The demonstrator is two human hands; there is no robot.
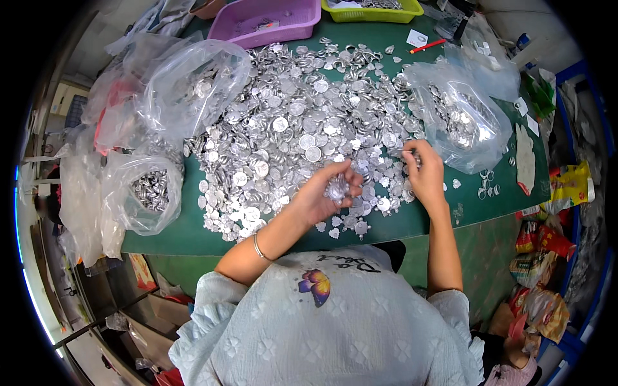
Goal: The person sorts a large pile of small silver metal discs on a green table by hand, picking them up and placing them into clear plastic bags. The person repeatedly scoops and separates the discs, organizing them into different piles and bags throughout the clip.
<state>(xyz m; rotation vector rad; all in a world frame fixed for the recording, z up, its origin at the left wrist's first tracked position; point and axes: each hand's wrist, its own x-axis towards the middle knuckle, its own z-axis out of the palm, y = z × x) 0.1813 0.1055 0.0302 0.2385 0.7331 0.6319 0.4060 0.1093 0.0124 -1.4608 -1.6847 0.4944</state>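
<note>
A big heap of small silver metal pieces, round and flower-shaped, covers the green table. My left hand is cupped palm up over the heap's near edge and holds a small clump of silver pieces. My right hand rests at the heap's right edge, its fingertips pinched on a small silver piece. Loose flower-shaped pieces lie between and in front of both hands.
Clear plastic bags with silver pieces stand at the left, lower left and right. A purple tray and a yellow-green tray sit at the back. A red pen lies nearby. Snack packets lie right.
</note>
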